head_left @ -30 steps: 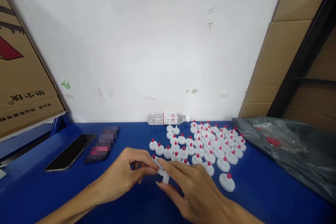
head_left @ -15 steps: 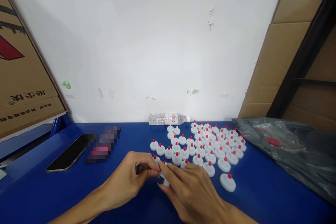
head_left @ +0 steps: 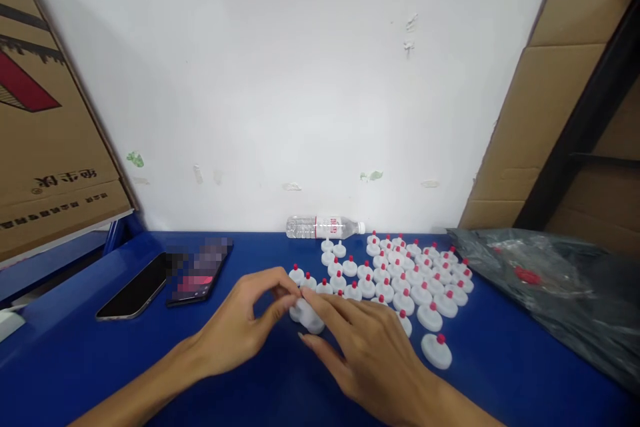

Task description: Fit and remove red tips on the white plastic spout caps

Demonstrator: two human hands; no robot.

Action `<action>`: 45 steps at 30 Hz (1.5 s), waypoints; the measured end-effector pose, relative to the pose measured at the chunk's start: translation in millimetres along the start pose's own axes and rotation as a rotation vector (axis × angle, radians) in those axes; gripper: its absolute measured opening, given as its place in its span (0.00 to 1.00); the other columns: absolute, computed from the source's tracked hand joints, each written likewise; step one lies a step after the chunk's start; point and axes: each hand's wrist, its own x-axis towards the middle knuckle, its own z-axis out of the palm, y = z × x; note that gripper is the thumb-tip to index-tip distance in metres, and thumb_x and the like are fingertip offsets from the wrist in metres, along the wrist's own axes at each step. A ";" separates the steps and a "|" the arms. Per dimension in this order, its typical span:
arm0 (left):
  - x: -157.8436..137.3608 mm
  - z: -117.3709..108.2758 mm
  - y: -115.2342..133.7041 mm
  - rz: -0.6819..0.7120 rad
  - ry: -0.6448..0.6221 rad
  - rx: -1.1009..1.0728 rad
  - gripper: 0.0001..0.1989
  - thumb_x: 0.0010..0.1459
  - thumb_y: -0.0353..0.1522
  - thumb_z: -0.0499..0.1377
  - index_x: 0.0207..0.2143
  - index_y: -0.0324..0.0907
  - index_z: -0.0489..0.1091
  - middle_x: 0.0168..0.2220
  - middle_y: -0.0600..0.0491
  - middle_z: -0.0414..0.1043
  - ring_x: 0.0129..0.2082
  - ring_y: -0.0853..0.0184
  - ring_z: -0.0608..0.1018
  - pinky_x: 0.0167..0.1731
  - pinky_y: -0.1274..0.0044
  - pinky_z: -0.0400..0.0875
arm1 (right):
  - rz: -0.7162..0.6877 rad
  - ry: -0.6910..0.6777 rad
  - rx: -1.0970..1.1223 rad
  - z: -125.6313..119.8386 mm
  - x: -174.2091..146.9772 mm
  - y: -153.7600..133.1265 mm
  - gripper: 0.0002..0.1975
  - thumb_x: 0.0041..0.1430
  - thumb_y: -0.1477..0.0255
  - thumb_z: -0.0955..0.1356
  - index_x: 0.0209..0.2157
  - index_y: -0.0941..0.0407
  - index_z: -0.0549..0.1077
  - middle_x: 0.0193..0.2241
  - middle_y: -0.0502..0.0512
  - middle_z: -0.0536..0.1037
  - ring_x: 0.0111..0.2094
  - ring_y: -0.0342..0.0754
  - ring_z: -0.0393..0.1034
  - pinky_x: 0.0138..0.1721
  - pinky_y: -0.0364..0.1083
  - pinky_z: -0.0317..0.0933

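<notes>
In the head view, my left hand (head_left: 245, 320) has its thumb and forefinger pinched together at the top of a white plastic cap (head_left: 311, 317). Whatever lies between those fingertips is too small and covered to make out. My right hand (head_left: 363, 340) curls round the same cap from the right, forefinger at its top and thumb just below it; the fingers partly cover it. Several similar white domed caps with red tips (head_left: 429, 315) stand upright on the blue table (head_left: 260, 380), behind and to the right of my hands. One such cap (head_left: 437, 351) sits apart at the front right.
A clear water bottle (head_left: 325, 227) lies against the white wall. Behind the group are a few white caps without red tips (head_left: 339, 250). Two phones (head_left: 133, 287) lie at the left. A dark plastic bag (head_left: 550, 300) with red pieces (head_left: 527, 275) covers the right side.
The white cap between my hands has come up slightly and shows more of its body. My left fingertips have moved up a little with my right forefinger. The view has shifted slightly.
</notes>
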 end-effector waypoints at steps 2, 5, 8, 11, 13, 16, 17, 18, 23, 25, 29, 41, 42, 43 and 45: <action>2.6 -7.5 -10.2 -0.002 0.071 0.098 0.12 0.72 0.38 0.52 0.39 0.43 0.71 0.34 0.55 0.73 0.34 0.65 0.73 0.38 0.74 0.67 | 0.028 -0.034 0.014 -4.1 0.5 1.3 0.22 0.72 0.67 0.64 0.64 0.54 0.63 0.49 0.57 0.81 0.41 0.51 0.79 0.38 0.46 0.70; 7.1 -14.5 -25.6 0.012 0.059 0.362 0.12 0.72 0.37 0.50 0.38 0.43 0.70 0.35 0.53 0.72 0.36 0.62 0.72 0.40 0.70 0.64 | 0.060 -0.042 0.032 -8.9 1.0 2.4 0.19 0.72 0.71 0.62 0.62 0.53 0.65 0.48 0.57 0.80 0.40 0.49 0.79 0.36 0.45 0.69; 9.6 -13.3 -32.4 0.045 -0.067 0.488 0.12 0.73 0.35 0.49 0.38 0.44 0.70 0.36 0.53 0.73 0.36 0.61 0.71 0.43 0.68 0.63 | 0.070 -0.044 0.039 -11.8 1.9 1.9 0.19 0.71 0.74 0.61 0.61 0.53 0.66 0.46 0.56 0.80 0.39 0.48 0.79 0.35 0.44 0.68; 8.1 -8.8 -30.8 0.054 -0.140 0.489 0.12 0.73 0.34 0.48 0.43 0.45 0.71 0.38 0.53 0.74 0.39 0.61 0.73 0.45 0.67 0.63 | 0.068 -0.051 0.050 -12.9 2.8 1.1 0.18 0.71 0.74 0.61 0.60 0.53 0.66 0.45 0.56 0.80 0.38 0.48 0.78 0.33 0.43 0.67; 6.0 -7.7 -28.6 0.051 -0.130 0.498 0.12 0.73 0.34 0.48 0.49 0.47 0.71 0.42 0.53 0.75 0.42 0.60 0.74 0.48 0.66 0.63 | 0.061 -0.048 0.067 -12.8 2.9 1.2 0.17 0.70 0.75 0.61 0.57 0.52 0.68 0.44 0.55 0.80 0.37 0.47 0.78 0.32 0.43 0.66; 5.7 -9.3 -26.7 0.060 -0.055 0.528 0.14 0.73 0.34 0.47 0.52 0.45 0.70 0.42 0.51 0.74 0.42 0.59 0.74 0.49 0.65 0.64 | 0.048 -0.044 0.084 -11.5 2.5 2.4 0.14 0.70 0.76 0.61 0.53 0.52 0.70 0.42 0.53 0.80 0.36 0.46 0.77 0.32 0.43 0.64; 7.6 -10.1 -26.2 0.070 -0.026 0.539 0.14 0.73 0.33 0.46 0.51 0.44 0.70 0.41 0.50 0.74 0.41 0.59 0.73 0.47 0.65 0.65 | 0.041 -0.049 0.083 -10.8 2.4 2.9 0.13 0.69 0.77 0.61 0.51 0.52 0.70 0.41 0.53 0.79 0.35 0.46 0.77 0.31 0.43 0.64; 10.9 -10.9 -25.6 0.088 -0.004 0.558 0.15 0.73 0.32 0.45 0.49 0.43 0.71 0.39 0.50 0.74 0.40 0.59 0.73 0.46 0.65 0.66 | 0.028 -0.056 0.078 -9.8 2.3 3.3 0.12 0.69 0.77 0.61 0.50 0.53 0.70 0.40 0.52 0.79 0.34 0.46 0.76 0.30 0.43 0.63; 50.7 -12.3 -19.3 0.199 -0.029 0.724 0.14 0.70 0.27 0.48 0.46 0.40 0.74 0.42 0.46 0.75 0.44 0.57 0.73 0.46 0.65 0.68 | -0.091 -0.065 0.042 -4.1 2.0 2.5 0.12 0.67 0.78 0.62 0.48 0.55 0.71 0.36 0.51 0.79 0.30 0.46 0.75 0.29 0.45 0.62; 74.5 -10.5 -18.0 0.215 -0.065 0.743 0.14 0.69 0.25 0.50 0.47 0.40 0.75 0.42 0.46 0.76 0.45 0.56 0.74 0.45 0.65 0.70 | -0.147 -0.056 0.037 -2.5 1.5 1.4 0.11 0.66 0.79 0.62 0.47 0.56 0.71 0.36 0.51 0.79 0.30 0.46 0.75 0.28 0.45 0.62; 119.5 0.9 -26.4 0.218 -0.127 0.759 0.13 0.70 0.27 0.53 0.51 0.41 0.75 0.44 0.45 0.76 0.47 0.56 0.76 0.44 0.66 0.73 | -0.206 -0.017 0.043 -1.8 0.8 0.8 0.11 0.66 0.78 0.63 0.47 0.57 0.72 0.35 0.51 0.80 0.30 0.46 0.76 0.27 0.46 0.61; 141.7 3.8 -40.9 0.063 -0.064 0.580 0.10 0.70 0.35 0.59 0.48 0.41 0.74 0.48 0.48 0.77 0.45 0.59 0.79 0.47 0.64 0.76 | -0.181 -0.071 -0.074 -17.0 2.1 8.4 0.11 0.65 0.77 0.64 0.47 0.56 0.72 0.35 0.51 0.79 0.29 0.47 0.75 0.27 0.46 0.62; 132.8 -1.6 -33.5 0.051 -0.027 0.545 0.09 0.70 0.34 0.57 0.44 0.41 0.75 0.42 0.49 0.79 0.42 0.60 0.80 0.46 0.65 0.75 | -0.166 -0.064 -0.110 -19.5 2.5 8.8 0.13 0.65 0.77 0.64 0.50 0.56 0.71 0.36 0.52 0.79 0.29 0.47 0.75 0.27 0.46 0.63; 121.7 -6.3 -25.1 0.040 0.008 0.504 0.09 0.71 0.34 0.55 0.43 0.41 0.75 0.40 0.50 0.80 0.40 0.61 0.80 0.45 0.68 0.75 | -0.135 -0.051 -0.148 -21.6 3.1 9.1 0.16 0.65 0.77 0.64 0.53 0.56 0.70 0.39 0.54 0.80 0.30 0.48 0.75 0.27 0.46 0.63; 94.4 -11.4 -7.3 0.027 0.049 0.415 0.13 0.73 0.37 0.52 0.44 0.42 0.74 0.40 0.51 0.80 0.39 0.64 0.80 0.40 0.73 0.75 | -0.028 -0.016 -0.220 -24.5 4.4 9.6 0.23 0.68 0.72 0.64 0.62 0.57 0.64 0.48 0.61 0.79 0.31 0.49 0.77 0.26 0.46 0.65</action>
